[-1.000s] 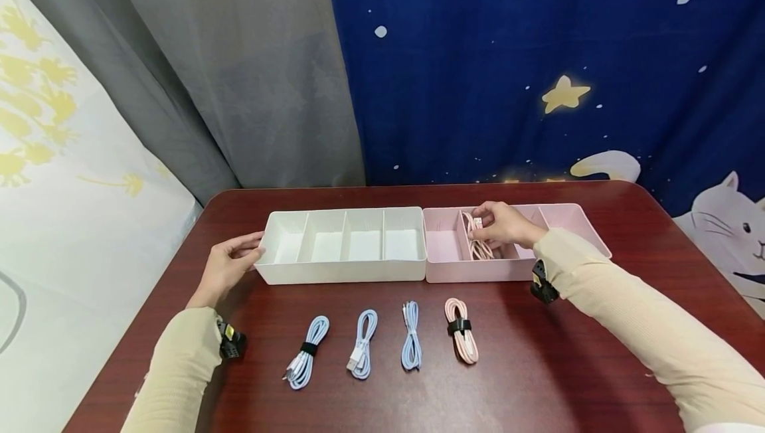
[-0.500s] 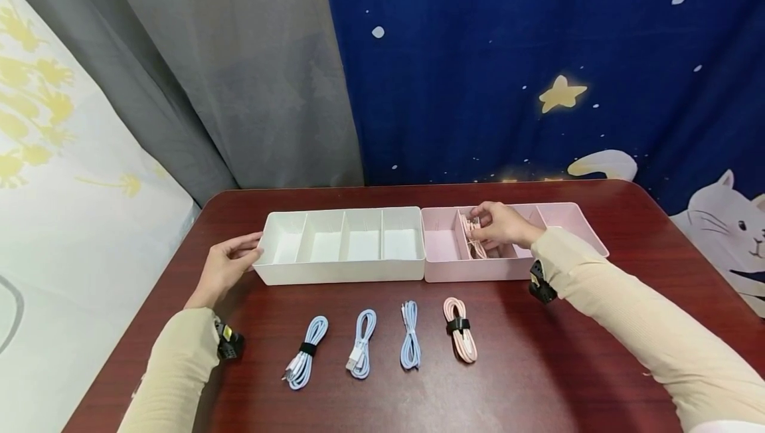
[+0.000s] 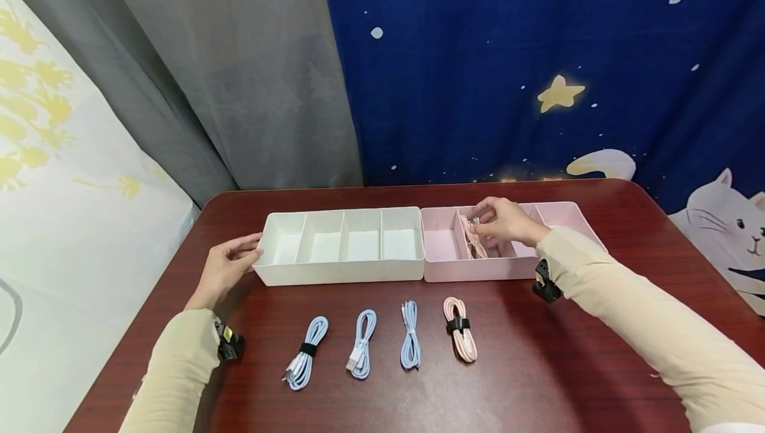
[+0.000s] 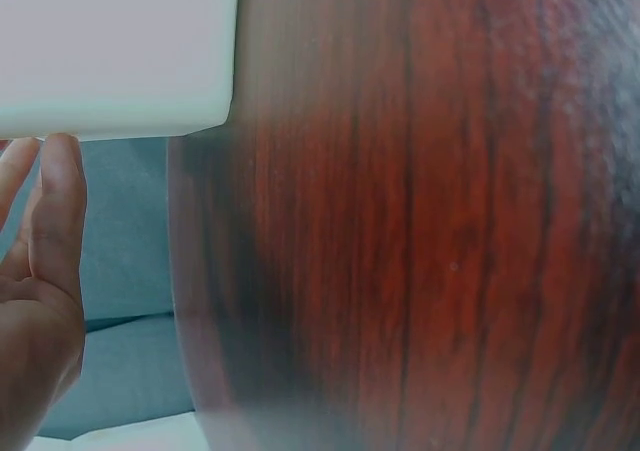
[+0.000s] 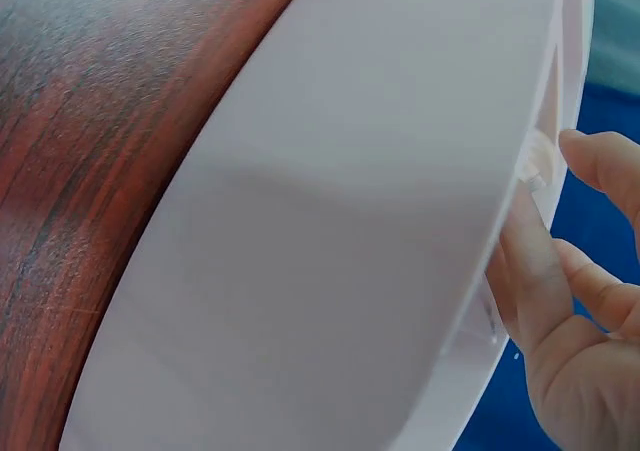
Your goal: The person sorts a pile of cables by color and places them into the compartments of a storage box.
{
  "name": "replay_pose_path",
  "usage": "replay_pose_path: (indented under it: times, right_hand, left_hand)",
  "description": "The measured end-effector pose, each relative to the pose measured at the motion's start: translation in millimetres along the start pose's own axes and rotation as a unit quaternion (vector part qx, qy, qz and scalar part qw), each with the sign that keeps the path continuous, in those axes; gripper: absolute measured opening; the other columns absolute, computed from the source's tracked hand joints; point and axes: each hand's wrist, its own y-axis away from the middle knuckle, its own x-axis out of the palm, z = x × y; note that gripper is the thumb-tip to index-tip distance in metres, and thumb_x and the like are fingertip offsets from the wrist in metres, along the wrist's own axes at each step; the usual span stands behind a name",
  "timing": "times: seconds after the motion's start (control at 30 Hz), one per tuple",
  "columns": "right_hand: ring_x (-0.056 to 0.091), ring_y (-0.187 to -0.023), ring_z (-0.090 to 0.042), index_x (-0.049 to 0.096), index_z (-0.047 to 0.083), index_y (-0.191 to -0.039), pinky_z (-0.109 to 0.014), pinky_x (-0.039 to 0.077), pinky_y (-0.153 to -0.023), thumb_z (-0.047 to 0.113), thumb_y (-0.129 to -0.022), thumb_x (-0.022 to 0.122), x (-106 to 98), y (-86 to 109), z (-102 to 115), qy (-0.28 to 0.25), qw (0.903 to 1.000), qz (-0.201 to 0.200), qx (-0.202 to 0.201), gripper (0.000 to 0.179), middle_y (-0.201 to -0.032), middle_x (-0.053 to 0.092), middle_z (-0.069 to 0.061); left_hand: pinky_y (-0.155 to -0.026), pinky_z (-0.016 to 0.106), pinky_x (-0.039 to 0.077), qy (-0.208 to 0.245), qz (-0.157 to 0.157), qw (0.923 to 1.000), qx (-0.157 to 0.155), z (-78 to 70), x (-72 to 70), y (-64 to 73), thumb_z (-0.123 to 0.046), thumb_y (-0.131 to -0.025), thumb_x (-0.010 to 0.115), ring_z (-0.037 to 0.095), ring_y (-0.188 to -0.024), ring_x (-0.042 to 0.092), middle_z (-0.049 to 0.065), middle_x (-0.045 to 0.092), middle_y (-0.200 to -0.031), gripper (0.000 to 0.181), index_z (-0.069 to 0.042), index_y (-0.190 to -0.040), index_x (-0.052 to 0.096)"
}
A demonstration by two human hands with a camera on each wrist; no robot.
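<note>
At the left end of the white divided box [image 3: 345, 273], my left hand [image 3: 226, 267] rests its extended fingers against the end wall. In the left wrist view, the fingertips [image 4: 62, 156] meet the box's edge. My right hand [image 3: 510, 222] reaches into the second compartment from the left of the pink divided box [image 3: 469, 271]. A coiled pink cable [image 3: 475, 247] lies in that compartment, under and beside the fingers. The right wrist view shows the thumb and fingers [image 5: 535, 261] spread apart, with a pale plug [image 5: 535, 171] in the gap. The pink box's wall hides most of the cable.
Three coiled blue cables [image 3: 307, 352] [image 3: 361, 345] [image 3: 410, 337] and one pink cable with a black strap [image 3: 460, 328] lie in a row on the dark red table [image 3: 508, 393], in front of the boxes. Curtains [image 3: 478, 74] hang behind the table.
In the pink box, the cable has settled lower into its compartment. My right hand has loosened around it and shifted slightly right and up. The left hand keeps its place.
</note>
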Motion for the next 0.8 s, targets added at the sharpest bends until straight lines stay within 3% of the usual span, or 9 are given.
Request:
replay_pose_path:
  times: [0.47, 0.7, 0.8]
  right_hand:
    - [0.061, -0.072, -0.030, 0.041, -0.013, -0.116, -0.039, 0.051, -0.061, 0.002, -0.080, 0.060, -2, 8.9, 4, -0.019, 0.9998, 0.004, -0.004, 0.044, -0.097, 0.053, -0.027]
    - [0.060, -0.072, -0.021, 0.046, -0.012, -0.113, -0.031, 0.051, -0.061, 0.005, -0.079, 0.061, -1, 16.8, 6, 0.021, 0.9994, -0.007, -0.026, 0.041, -0.094, 0.057, -0.024]
    - [0.061, -0.072, -0.024, 0.046, -0.012, -0.113, -0.030, 0.051, -0.061, 0.004, -0.079, 0.062, -1, 19.5, 8, 0.018, 0.9990, -0.009, -0.039, 0.041, -0.094, 0.057, -0.024]
  left_hand:
    - [-0.061, 0.022, 0.049, -0.003, -0.006, 0.9999, -0.008, 0.8, 0.7, 0.7, -0.025, -0.083, 0.062, -0.003, -0.075, 0.055, -0.011, 0.057, -0.092, 0.046, -0.002, -0.122, 0.053]
    - [-0.061, 0.023, 0.050, -0.006, -0.010, 0.9999, -0.006, 1.1, 1.3, 0.8, -0.024, -0.083, 0.062, -0.002, -0.074, 0.054, -0.011, 0.056, -0.091, 0.045, -0.002, -0.121, 0.053]
    - [-0.061, 0.024, 0.050, -0.004, -0.011, 0.9999, -0.006, 1.3, 2.0, 0.6, -0.023, -0.083, 0.062, -0.002, -0.074, 0.054, -0.011, 0.056, -0.091, 0.044, -0.002, -0.121, 0.054]
